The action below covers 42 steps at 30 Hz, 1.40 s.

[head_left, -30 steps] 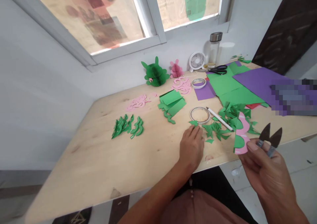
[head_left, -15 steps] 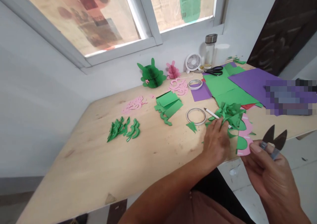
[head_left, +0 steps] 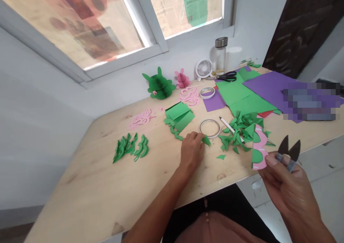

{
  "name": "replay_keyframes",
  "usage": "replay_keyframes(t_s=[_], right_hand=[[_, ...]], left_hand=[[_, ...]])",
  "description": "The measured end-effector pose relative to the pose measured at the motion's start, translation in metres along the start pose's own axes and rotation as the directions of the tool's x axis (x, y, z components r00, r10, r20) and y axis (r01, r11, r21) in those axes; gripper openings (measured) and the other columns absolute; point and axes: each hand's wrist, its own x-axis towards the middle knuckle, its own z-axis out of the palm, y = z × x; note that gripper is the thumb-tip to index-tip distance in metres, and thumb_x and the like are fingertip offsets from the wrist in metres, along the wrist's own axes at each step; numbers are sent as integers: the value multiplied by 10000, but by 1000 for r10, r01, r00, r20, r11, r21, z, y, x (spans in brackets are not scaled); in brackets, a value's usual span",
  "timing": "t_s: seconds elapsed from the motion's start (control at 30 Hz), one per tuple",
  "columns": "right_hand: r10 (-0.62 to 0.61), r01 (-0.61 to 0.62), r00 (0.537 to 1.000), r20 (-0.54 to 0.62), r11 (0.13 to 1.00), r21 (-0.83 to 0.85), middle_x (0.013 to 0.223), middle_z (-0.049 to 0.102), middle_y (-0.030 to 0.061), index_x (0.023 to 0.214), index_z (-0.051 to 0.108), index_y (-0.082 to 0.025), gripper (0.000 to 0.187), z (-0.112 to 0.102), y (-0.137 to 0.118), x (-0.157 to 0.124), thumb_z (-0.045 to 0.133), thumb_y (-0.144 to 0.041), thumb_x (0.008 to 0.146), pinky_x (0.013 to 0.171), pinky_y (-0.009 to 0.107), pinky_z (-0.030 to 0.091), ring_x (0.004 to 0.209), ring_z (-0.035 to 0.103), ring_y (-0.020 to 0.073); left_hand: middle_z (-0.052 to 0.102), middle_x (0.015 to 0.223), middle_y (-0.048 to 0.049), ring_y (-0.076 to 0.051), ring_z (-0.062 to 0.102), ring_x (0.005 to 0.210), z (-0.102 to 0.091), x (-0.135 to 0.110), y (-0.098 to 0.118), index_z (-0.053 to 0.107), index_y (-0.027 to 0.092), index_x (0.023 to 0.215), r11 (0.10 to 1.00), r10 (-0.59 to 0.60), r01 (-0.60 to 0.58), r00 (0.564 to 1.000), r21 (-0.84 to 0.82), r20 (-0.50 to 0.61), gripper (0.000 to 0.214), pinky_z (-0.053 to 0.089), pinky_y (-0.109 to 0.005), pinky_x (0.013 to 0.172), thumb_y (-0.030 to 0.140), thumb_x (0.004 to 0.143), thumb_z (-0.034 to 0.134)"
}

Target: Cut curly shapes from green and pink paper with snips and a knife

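My left hand (head_left: pixel 192 150) rests on the table with its fingers curled together, the fingertips at a small pointed green paper scrap (head_left: pixel 206 140) just below a tape roll (head_left: pixel 209 128). Off the table's front edge, my right hand (head_left: pixel 288 185) is closed. Between thumb and fingers it pinches a scalloped pink-and-green paper cutout (head_left: pixel 259 159), held upright. The same hand also carries small scissors (head_left: pixel 289 151), their dark blades spread and pointing up. A heap of green paper scraps (head_left: pixel 243 126) lies beyond the cutout, with a white pen (head_left: pixel 227 124) partly under it.
Green scalloped cutouts (head_left: pixel 142 147), pink paper pieces (head_left: pixel 141 119) and folded green strips (head_left: pixel 180 115) lie left of centre. Along the wall stand a green honeycomb paper figure (head_left: pixel 159 86), a small fan (head_left: pixel 204 69) and a glass bottle (head_left: pixel 220 58). Black-handled scissors (head_left: pixel 228 77) lie on coloured sheets (head_left: pixel 238 92).
My left hand has moved left from the green scrap heap to the scrap by the tape roll. Scraps at the heap now lie more spread out. My right hand still holds the cutout and scissors.
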Motion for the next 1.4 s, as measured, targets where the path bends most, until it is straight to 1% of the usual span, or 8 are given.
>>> replay_keyframes(t_s=[0.17, 0.33, 0.57, 0.73, 0.97, 1.13, 1.27, 1.4], right_hand=[[6, -6, 1000, -27, 1000, -4, 495, 310, -87, 568, 542, -155, 327, -8, -1, -1, 849, -259, 605, 407, 181, 214, 427, 240, 22], [-1, 1, 1000, -12, 1000, -20, 496, 289, -82, 512, 483, -163, 391, -9, -6, -2, 841, -283, 611, 397, 197, 201, 434, 226, 36], [-19, 18, 999, -40, 1000, -24, 505, 305, -78, 541, 553, -152, 335, -15, -7, -4, 846, -299, 607, 405, 188, 214, 437, 235, 27], [-3, 3, 1000, -31, 1000, -3, 504, 301, -82, 528, 482, -170, 383, -17, -5, -2, 842, -265, 620, 405, 200, 241, 437, 251, 40], [20, -17, 998, -53, 998, 56, 500, 291, -97, 551, 406, -176, 441, -15, -5, -1, 844, -205, 597, 384, 184, 190, 411, 218, 22], [25, -24, 998, -52, 1000, 12, 507, 296, -87, 556, 469, -172, 387, -15, -5, -4, 846, -241, 607, 410, 197, 245, 434, 262, 38], [4, -4, 1000, 2, 1000, -8, 506, 304, -82, 537, 495, -156, 368, -13, -3, -7, 837, -262, 626, 415, 196, 221, 435, 244, 31], [12, -12, 999, 47, 1000, -10, 499, 293, -86, 536, 504, -155, 363, -8, 0, -9, 832, -269, 640, 421, 200, 208, 430, 231, 28]], left_hand=[[633, 849, -28, -185, 587, 831, -2, 2, 11, 634, 190, 806, 997, -37, 35, 999, -72, -25, 143, 456, -309, 748, 68, 794, 560], [666, 865, -16, -161, 608, 819, -1, 39, 46, 647, 188, 848, 980, 27, -32, 999, -197, -30, 62, 463, -276, 734, 151, 822, 604], [668, 1019, -70, -236, 578, 959, 4, 86, 63, 650, 193, 1025, 974, 204, -210, 977, 89, 65, 195, 434, -366, 795, 171, 882, 519], [658, 917, -80, -241, 554, 955, 6, 93, 64, 663, 186, 792, 880, 399, -439, 890, 179, 219, 124, 382, -356, 782, 158, 846, 555], [653, 936, -114, -255, 532, 970, 15, 106, 66, 656, 150, 884, 666, 633, -691, 722, 280, 278, 189, 342, -373, 796, 127, 888, 469], [675, 862, -118, -267, 543, 948, 0, 109, 66, 658, 136, 905, 556, 705, -758, 648, 341, 288, 201, 339, -415, 867, 109, 878, 461], [675, 765, -95, -249, 551, 870, -28, 100, 60, 656, 155, 880, 567, 698, -728, 673, 385, 244, 249, 309, -482, 953, 97, 897, 415], [655, 745, -89, -241, 556, 850, -52, 76, 39, 655, 165, 815, 674, 577, -586, 798, 449, 176, 307, 297, -510, 990, 44, 881, 380]])
